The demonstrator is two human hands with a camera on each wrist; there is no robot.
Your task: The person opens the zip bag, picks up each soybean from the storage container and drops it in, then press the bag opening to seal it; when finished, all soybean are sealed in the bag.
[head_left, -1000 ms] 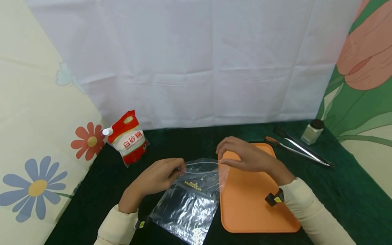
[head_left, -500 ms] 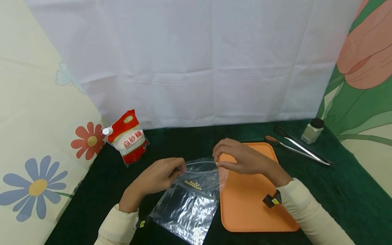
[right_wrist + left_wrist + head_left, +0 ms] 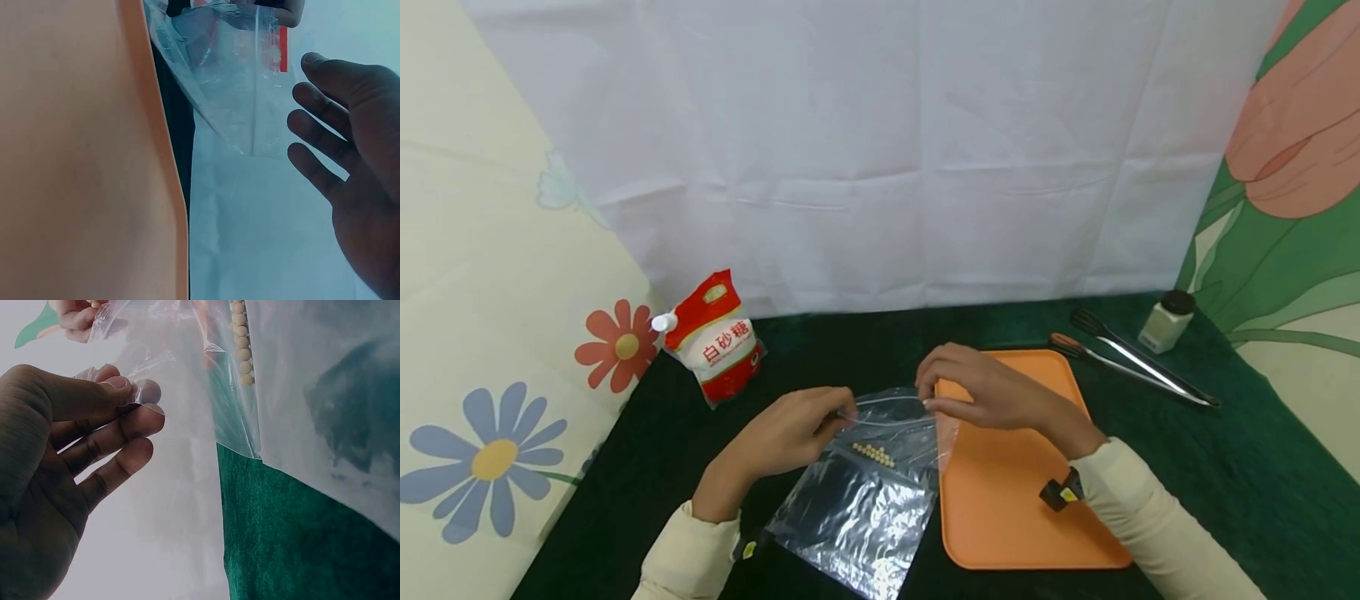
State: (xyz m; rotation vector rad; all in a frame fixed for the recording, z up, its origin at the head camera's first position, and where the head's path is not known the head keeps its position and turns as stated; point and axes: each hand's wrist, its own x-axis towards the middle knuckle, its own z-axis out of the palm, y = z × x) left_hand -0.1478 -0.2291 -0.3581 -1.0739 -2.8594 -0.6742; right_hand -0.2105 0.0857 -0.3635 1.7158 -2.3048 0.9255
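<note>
A clear zip bag [image 3: 865, 508] lies at the front centre, its mouth toward the back and overlapping the tray's left side. Inside it is a cluster of small pale-yellow beads [image 3: 872, 454], seen as a row in the left wrist view. My left hand [image 3: 797, 429] pinches the bag's left edge by the mouth, thumb against forefinger. My right hand [image 3: 985, 387] hovers at the mouth's right side. In the right wrist view its thumb and fingers are spread slightly apart, and a single pale bead [image 3: 275, 55] shows just beyond the fingertips, over the bag's mouth.
An orange tray [image 3: 1007, 517] lies beneath the right forearm. Tongs [image 3: 1142, 362] and a small black-lidded jar [image 3: 1167, 323] are at the back right. A red and white spouted sugar pouch [image 3: 718, 342] stands at the back left. Dark green cloth covers the table, with a white sheet behind.
My right hand has moved a little left toward the bag's mouth. The left hand keeps its pinch on the bag and has stayed in place.
</note>
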